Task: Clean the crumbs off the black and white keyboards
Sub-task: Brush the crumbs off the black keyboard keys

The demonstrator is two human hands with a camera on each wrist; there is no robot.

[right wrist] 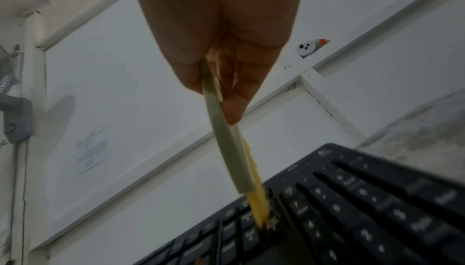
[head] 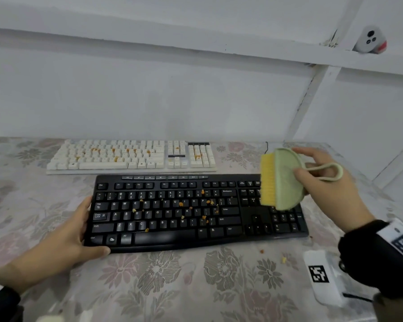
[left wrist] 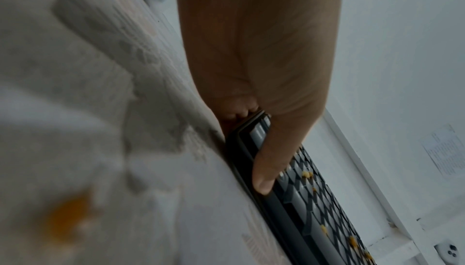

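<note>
Brushing is the step in hand: the black keyboard (head: 196, 210) lies on the near part of the desk (head: 172, 287), orange crumbs (head: 181, 204) scattered over its letter keys, mostly centre and right. The right hand (head: 321, 180) is clamped on a green brush (head: 280, 180), thumb on the flat back and fingers behind, yellow bristles pointing left over the block of keys between the letters and the number pad. In the right wrist view the bristle tips look to be at or touching the keys; contact not certain. The left hand (head: 63, 231) clasps the keyboard's left end, thumb curled over the front corner, fingers along the side edge.

Judged best done with short strokes in one direction along the rows, bristles angled into the gaps, the left hand bracing so the board does not slide. Driving crumbs toward one edge beats scattering them.

The white keyboard (head: 130, 156) sits just behind, close to the black one, its own crumbs untouched. Strokes pushed backward could throw bits onto it. A few crumbs already lie on the flowered cloth near the front right. A white tagged device (head: 321, 275) rests at the right front, near the right wrist; a cable (head: 266, 147) runs off behind the brush
</note>
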